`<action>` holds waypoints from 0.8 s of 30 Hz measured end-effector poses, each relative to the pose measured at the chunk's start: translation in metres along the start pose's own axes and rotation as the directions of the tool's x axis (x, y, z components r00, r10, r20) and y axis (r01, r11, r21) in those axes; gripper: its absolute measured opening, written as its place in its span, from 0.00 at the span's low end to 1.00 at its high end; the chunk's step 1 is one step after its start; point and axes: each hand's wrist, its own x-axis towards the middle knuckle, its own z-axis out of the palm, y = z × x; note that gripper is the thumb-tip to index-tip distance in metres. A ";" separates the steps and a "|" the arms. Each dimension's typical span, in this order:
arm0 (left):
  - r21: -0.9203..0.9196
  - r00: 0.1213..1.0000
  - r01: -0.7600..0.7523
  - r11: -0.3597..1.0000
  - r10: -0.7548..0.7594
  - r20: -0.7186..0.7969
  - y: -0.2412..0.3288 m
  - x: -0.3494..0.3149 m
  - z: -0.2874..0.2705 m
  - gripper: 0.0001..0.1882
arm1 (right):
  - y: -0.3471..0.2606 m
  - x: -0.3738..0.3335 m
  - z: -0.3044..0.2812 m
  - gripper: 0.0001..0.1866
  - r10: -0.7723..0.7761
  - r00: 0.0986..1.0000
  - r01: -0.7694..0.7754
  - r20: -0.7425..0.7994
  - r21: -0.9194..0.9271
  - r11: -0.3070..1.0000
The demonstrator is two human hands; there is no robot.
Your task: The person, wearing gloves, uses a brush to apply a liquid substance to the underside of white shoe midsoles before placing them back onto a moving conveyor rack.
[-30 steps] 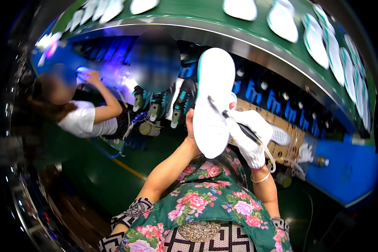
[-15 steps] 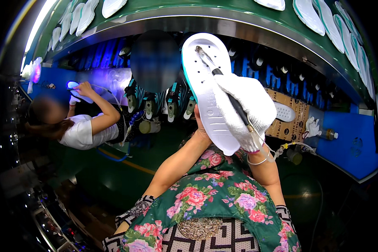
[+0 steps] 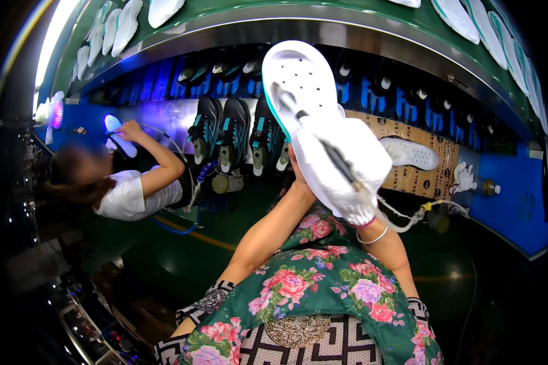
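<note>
Left hand (image 3: 300, 172) grips the white sole (image 3: 315, 85) from beneath, before the floral apron (image 3: 332, 264), gloved right hand (image 3: 362, 155) closed round the brush (image 3: 338, 160) (left fingers mostly hidden), so a slack left hold could let the sole tip and the brush stray over its edge.

A footwear workshop: beyond the held sole (image 3: 298, 76), more white soles (image 3: 126, 27) lie along a green tabletop (image 3: 243, 8) from ten to two o'clock, dark teal-trimmed shoes (image 3: 232, 131) line up at eleven, and a co-worker (image 3: 134, 198) at nine handles a pale sole-shaped piece (image 3: 125, 146).
</note>
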 end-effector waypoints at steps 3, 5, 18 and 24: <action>0.078 0.985 0.086 0.993 -0.073 -0.158 0.003 0.006 -0.007 0.59 | 0.000 -0.004 0.003 0.14 0.002 0.999 -0.003 0.040 0.035 0.999; 0.032 0.999 0.029 0.999 -0.030 0.019 0.003 0.006 -0.010 0.60 | 0.001 -0.007 0.001 0.14 0.062 0.997 -0.066 0.052 0.092 0.994; -0.023 0.988 0.003 1.000 0.000 0.153 0.022 0.012 -0.002 0.57 | 0.005 0.001 -0.008 0.20 -0.240 0.960 0.248 0.144 -0.042 0.968; -0.283 0.990 0.049 0.958 -0.010 0.139 0.031 0.007 0.025 0.57 | -0.004 -0.011 -0.008 0.13 -0.078 0.987 0.071 0.143 0.050 0.996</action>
